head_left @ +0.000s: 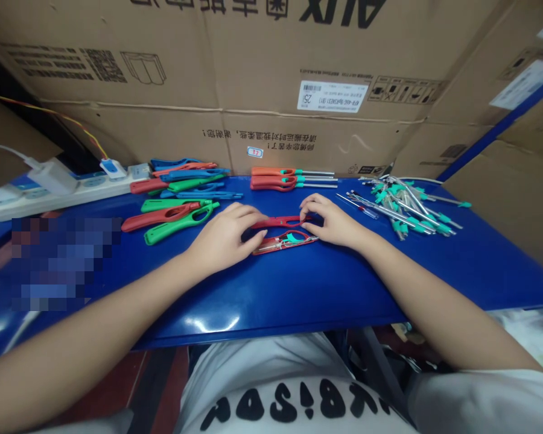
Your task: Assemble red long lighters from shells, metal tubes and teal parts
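My left hand [230, 236] is closed round the left end of a red lighter casing half [280, 222]. At its other end, the fingers of my right hand [330, 222] pinch the same piece. Just below it on the blue table lies a second red lighter half [271, 246], inner side up, with a teal trigger [294, 239] and metal parts seated in it. The tip of my left thumb is close to this lower half; whether it touches cannot be made out.
Several coloured casing halves [172, 220] lie at the left. Lighters with metal tubes [294, 179] lie behind my hands. On the right are a screwdriver [364, 208] and a heap of metal tubes with teal parts [407, 205]. A power strip [72, 191] and cardboard [253, 72] border the table [262, 295].
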A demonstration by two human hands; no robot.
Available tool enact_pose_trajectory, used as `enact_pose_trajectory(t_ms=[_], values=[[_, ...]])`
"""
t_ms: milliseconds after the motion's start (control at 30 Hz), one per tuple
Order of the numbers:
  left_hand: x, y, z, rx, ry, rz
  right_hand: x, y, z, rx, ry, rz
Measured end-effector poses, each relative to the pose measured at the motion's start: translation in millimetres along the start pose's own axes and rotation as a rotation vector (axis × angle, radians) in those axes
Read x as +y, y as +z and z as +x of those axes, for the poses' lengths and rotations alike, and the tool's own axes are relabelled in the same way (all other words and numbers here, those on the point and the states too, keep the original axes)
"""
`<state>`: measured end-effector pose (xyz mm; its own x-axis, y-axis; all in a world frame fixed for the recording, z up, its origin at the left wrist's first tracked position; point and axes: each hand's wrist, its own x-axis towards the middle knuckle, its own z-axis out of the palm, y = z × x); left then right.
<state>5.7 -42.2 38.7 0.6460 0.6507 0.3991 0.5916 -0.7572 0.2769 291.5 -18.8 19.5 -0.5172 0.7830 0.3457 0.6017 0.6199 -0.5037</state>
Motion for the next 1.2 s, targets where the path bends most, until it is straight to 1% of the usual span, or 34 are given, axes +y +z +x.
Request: enact_pose_trajectory(t_ms=[67,100,167,200,300,400,467,533,633,700,767,967,1100,1200], values=[[-6,1.4,0,-0.003,-0.012,0.029,-4,0,1,0.035,0.039,0.049],[-8,2.3,1,-0.005,-0.021,0.041,-5,0,1,0.072,0.087,0.090],[-12,3.9,1,0.004,-0.032,0.060,-8,0,3,0.143,0.223,0.228],[-13,4.6,1,0.014,-0.027,0.062,-9,-1,3,0.156,0.296,0.319],[-13,5.1,1,0.062,0.022,0.028,-14,-5,5,0.111,0.457,0.553],[-8,3.4,0,0.107,0.060,-0.027,-17,-10,5,0.066,0.522,0.650],[-4,1.1,-1,0.120,0.070,-0.037,-18,-12,4,0.033,0.500,0.658],[-1,-2.0,-2,0.096,0.072,-0.034,-17,-14,3,-0.013,0.411,0.613],[0,-6.7,-2,0.007,0.077,-0.007,-15,-16,0,-0.074,0.270,0.487],[0,-8.7,-2,-0.051,0.103,0.010,-14,-17,-1,-0.102,0.229,0.400],[-1,-9.5,-2,-0.081,0.121,0.013,-14,-19,-3,-0.124,0.198,0.316],[-1,-8.8,-1,-0.032,0.112,0.008,-15,-20,-5,-0.164,0.070,0.121],[-1,-8.9,-1,-0.060,0.106,-0.018,-13,-19,-5,-0.174,0.008,0.079],[-1,-9.0,-1,-0.087,0.098,-0.022,-13,-19,-5,-0.191,0.007,0.069]])
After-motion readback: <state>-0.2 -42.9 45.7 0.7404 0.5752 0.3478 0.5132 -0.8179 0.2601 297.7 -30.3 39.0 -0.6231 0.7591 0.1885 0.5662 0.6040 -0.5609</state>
